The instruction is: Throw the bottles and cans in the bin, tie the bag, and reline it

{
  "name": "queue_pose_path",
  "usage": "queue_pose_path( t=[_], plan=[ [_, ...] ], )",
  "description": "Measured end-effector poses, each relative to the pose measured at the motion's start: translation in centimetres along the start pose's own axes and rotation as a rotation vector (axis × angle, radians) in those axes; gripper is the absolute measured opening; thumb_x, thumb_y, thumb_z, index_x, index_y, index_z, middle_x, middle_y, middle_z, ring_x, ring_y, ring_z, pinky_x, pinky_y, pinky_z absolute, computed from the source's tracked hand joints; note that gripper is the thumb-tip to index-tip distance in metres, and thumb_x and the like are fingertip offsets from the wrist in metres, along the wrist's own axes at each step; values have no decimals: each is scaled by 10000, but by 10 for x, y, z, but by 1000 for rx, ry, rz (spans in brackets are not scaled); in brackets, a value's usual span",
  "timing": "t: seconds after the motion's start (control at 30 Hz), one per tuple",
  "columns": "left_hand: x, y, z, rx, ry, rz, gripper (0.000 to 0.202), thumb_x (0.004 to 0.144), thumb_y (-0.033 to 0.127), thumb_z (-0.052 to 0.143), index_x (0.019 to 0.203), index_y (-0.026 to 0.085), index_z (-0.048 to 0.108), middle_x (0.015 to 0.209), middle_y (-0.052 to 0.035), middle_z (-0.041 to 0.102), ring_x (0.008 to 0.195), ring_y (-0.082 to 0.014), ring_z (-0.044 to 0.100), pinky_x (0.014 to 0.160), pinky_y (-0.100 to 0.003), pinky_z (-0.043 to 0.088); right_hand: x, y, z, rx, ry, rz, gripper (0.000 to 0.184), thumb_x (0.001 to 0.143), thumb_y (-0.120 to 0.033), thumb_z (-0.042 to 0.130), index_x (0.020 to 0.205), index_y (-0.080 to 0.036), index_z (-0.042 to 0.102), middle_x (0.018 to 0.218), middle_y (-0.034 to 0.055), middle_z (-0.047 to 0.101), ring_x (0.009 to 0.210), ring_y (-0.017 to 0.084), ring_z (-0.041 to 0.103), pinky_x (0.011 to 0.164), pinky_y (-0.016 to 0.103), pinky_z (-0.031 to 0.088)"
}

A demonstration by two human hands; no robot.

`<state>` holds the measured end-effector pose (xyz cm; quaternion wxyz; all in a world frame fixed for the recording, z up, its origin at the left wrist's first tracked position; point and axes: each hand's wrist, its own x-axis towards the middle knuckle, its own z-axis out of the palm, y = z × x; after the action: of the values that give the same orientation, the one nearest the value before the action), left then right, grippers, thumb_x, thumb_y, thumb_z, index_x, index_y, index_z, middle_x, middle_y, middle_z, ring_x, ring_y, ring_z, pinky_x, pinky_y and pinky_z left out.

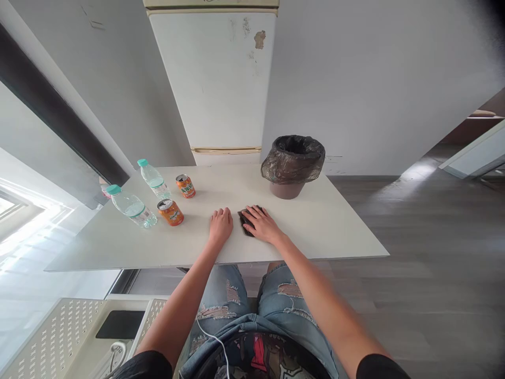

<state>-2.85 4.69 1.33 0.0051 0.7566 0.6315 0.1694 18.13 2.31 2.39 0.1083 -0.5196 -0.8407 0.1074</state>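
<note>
My right hand presses a crumpled black cloth against the white tabletop, its fingers spread across the top and hiding much of it. To the left, my left hand rests on the table with its fingers curled in and nothing visible in them. Nearest to that hand is an orange drink can, standing upright. A second orange can is just behind it.
Two clear plastic bottles with green caps, a nearer one and a farther one, stand left of the cans. A brown bin with a black liner bag stands at the back right. Behind the table is a white fridge.
</note>
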Motion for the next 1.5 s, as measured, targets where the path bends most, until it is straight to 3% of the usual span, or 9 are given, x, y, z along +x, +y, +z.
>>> queue_pose_path(
  t=[0.9,1.0,1.07,1.13,1.23,1.3,1.37,1.43,1.5],
  plan=[
    [1,1,-1,23,-12,1,180,1023,208,455,1102,205,616,1093,-137,683,1073,-329,609,891,-418,441,0,-1,8,-9,15,13,638,1096,-539,265,1684,-294,311,1772,10,193,1644,296,167,1325,575,175],
    [1,0,0,-8,-1,-12,187,1028,238,465,1162,208,592,1104,-131,688,1082,-327,613,905,-416,441,-1,3,5,71,142,35,620,1104,-412,149,1709,-291,212,1781,5,159,1649,264,151,1323,570,173],
    [2,-1,1,-40,13,-26,202,1035,262,469,1199,206,573,1111,-134,689,1086,-326,617,912,-414,439,-2,10,2,154,298,96,628,1091,-349,107,1702,-270,232,1768,26,224,1638,252,191,1321,563,187],
    [2,-2,2,-69,24,-33,209,1041,270,464,1214,203,561,1114,-138,691,1092,-326,619,917,-414,437,-4,17,0,251,474,175,621,1081,-334,134,1643,-231,376,1688,79,404,1581,264,325,1292,532,283],
    [2,-3,3,-84,28,-31,212,1045,249,441,1218,203,554,1122,-135,694,1105,-323,617,927,-414,435,-6,22,-1,354,640,237,535,1058,-320,246,1382,-193,653,1364,143,678,1332,294,575,1128,481,488],
    [1,-3,2,-71,20,-30,216,1038,227,435,1217,203,554,1115,-128,694,1103,-317,617,929,-410,437,-6,20,0,357,610,154,461,1046,-307,316,1184,-196,742,1175,135,741,1172,286,646,1037,458,543],
    [1,-2,0,-52,12,-33,217,1028,211,442,1213,202,556,1107,-123,693,1094,-310,618,929,-405,439,-5,14,3,308,492,-14,417,1044,-300,371,1107,-198,770,1169,125,754,1163,270,658,1054,449,540],
    [1,-1,-1,-39,7,-35,216,1022,200,448,1208,199,558,1102,-120,691,1090,-305,619,930,-400,440,-4,6,5,223,330,-166,392,1045,-316,422,1191,-200,766,1340,117,716,1314,272,609,1157,470,482],
    [1,0,-3,-36,7,-34,217,1023,192,443,1206,196,559,1104,-118,690,1090,-301,619,930,-398,441,-3,0,6,136,174,-228,434,1058,-359,436,1376,-208,691,1557,95,578,1493,285,473,1261,521,373]
  ],
)
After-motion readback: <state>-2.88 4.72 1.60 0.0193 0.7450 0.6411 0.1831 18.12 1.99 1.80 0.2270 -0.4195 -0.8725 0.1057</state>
